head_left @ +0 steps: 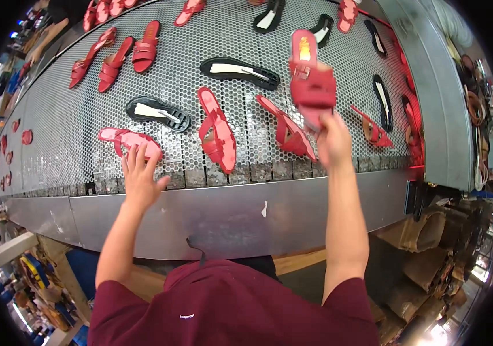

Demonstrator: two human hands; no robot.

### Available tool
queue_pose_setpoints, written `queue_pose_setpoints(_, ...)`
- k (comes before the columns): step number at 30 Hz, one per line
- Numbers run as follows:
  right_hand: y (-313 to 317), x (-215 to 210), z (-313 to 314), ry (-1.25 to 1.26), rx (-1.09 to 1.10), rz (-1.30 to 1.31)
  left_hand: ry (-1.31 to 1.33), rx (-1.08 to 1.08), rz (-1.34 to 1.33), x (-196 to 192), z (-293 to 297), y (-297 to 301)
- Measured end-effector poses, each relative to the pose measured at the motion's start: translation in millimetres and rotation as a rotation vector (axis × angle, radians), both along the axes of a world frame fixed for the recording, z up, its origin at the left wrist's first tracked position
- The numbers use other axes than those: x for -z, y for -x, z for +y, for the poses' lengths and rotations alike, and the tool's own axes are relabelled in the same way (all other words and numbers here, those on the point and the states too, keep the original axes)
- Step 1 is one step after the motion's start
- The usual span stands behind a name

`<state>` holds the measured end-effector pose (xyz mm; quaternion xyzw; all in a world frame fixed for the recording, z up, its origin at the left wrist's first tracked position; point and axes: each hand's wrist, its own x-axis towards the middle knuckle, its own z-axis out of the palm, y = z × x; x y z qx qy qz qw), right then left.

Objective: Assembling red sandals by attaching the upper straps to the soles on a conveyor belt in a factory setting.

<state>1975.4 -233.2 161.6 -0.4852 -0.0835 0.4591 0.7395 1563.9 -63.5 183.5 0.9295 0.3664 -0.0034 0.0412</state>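
In my right hand (333, 141) is a red slide sandal (314, 83), gripped at its lower end with the fingers closed. Its buckled strap faces up, gold print shows at the far end, and it is slightly blurred. My left hand (140, 176) has its fingers spread over a red sandal upper (134, 140) with a pink underside; whether the fingertips touch it I cannot tell. Between my hands lie two more such uppers (218, 130) (288, 130) on the mesh conveyor belt (183, 43). A black sole (158, 113) with a white middle rests just beyond my left hand.
Three red sandals (145, 47) stand at the far left of the belt. More black soles (239, 72) lie around, some at the right (383, 104). A metal rail (229, 219) edges the belt before me; a grey machine housing (439, 98) borders it on the right, near a red glow.
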Motion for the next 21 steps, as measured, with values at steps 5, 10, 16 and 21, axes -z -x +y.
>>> queue_pose_setpoints(5, -18.8, 14.4, 36.6, 0.517, 0.068, -0.280, -0.063, 0.194, 0.114, 38.4, 52.9, 38.9)
queue_pose_setpoints(10, 38.5, -13.8, 0.2, 0.459, -0.074, -0.669, -0.061, 0.188, -0.202, -35.5, 57.4, 20.0)
queue_pose_setpoints(16, 149.3, -85.1, 18.6, 0.203, -0.735, -0.949, 1.061, -0.462, -1.101, -88.5, 27.1, -6.8)
queue_pose_setpoints(21, 190.4, -40.1, -8.6, 0.155, -0.932, 0.117, 1.483, -0.447, -1.142, -37.4, 32.7, -46.0)
